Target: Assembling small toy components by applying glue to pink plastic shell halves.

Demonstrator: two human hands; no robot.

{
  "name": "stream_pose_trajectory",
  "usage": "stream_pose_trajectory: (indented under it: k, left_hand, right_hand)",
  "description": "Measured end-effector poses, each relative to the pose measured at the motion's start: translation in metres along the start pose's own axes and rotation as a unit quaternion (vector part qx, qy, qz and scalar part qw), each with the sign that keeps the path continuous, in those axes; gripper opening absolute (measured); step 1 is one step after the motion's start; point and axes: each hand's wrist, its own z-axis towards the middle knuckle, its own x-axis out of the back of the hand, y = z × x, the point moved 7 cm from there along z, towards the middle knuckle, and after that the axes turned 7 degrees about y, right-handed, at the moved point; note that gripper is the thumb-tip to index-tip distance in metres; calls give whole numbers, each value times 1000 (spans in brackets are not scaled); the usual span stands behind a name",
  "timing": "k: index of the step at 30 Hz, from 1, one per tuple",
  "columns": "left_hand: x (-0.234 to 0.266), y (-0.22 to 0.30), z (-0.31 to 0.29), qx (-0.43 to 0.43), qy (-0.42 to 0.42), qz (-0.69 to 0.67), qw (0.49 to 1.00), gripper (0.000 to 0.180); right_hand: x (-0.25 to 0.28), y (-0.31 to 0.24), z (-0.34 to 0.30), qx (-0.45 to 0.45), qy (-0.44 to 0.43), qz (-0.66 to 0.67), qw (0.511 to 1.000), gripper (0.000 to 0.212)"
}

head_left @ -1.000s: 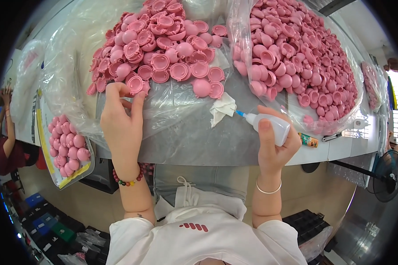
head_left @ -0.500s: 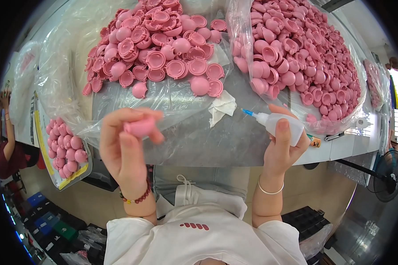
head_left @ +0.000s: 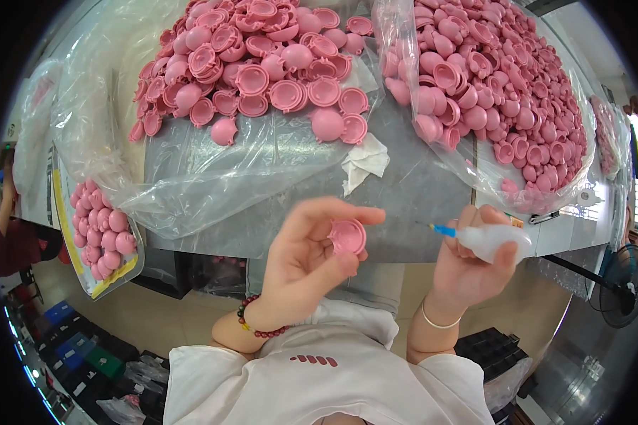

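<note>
My left hand (head_left: 308,251) cradles a pink half-sphere shell (head_left: 347,237) in its curled fingers, hollow side showing. Facing it, my right hand (head_left: 471,265) grips a white squeeze bottle (head_left: 493,242) with a blue needle tip (head_left: 443,230). The needle points left toward the shell, with a gap between them. Beyond my hands a heap of pink shells (head_left: 252,79) lies on clear plastic sheeting (head_left: 220,191). A second, larger heap of pink pieces (head_left: 503,85) fills a clear bag at the right.
A crumpled white tissue (head_left: 365,163) lies on the grey table (head_left: 404,191). At the left, a tray (head_left: 124,273) with a yellow edge holds several pink balls (head_left: 103,230). A black fan (head_left: 620,287) stands at the far right. Another person's arm (head_left: 7,191) shows at the far left.
My left hand has moved right and nearer to my body, turning the pink shell so its hollow shows. My right hand and the bottle have shifted right and slightly nearer.
</note>
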Motion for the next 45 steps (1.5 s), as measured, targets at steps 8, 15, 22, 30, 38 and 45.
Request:
stream_pose_trajectory:
  k: [8, 15, 22, 30, 38, 45]
  left_hand:
    - [-23, -2, -4, -18, -81, 4, 997, 44]
    - [-23, 0, -8, -75, -59, 53, 994, 40]
    - [-24, -2, -8, -55, -52, 70, 995, 46]
    - [-24, -3, -8, -51, -58, 64, 995, 47]
    - [-24, -3, -7, -54, -50, 76, 994, 48]
    - [-23, -3, -8, -57, -50, 75, 994, 48]
  right_hand:
    - [-11, -23, -16, 79, -81, -10, 994, 56]
    - [-19, -33, -29, 188, -176, -109, 960, 60]
    - [-21, -33, -30, 186, -194, -111, 957, 59]
    - [-17, -31, -30, 172, -190, -92, 962, 58]
    - [-20, -32, -30, 207, -176, -120, 955, 59]
    - [-20, -32, -30, 210, -176, -117, 955, 58]
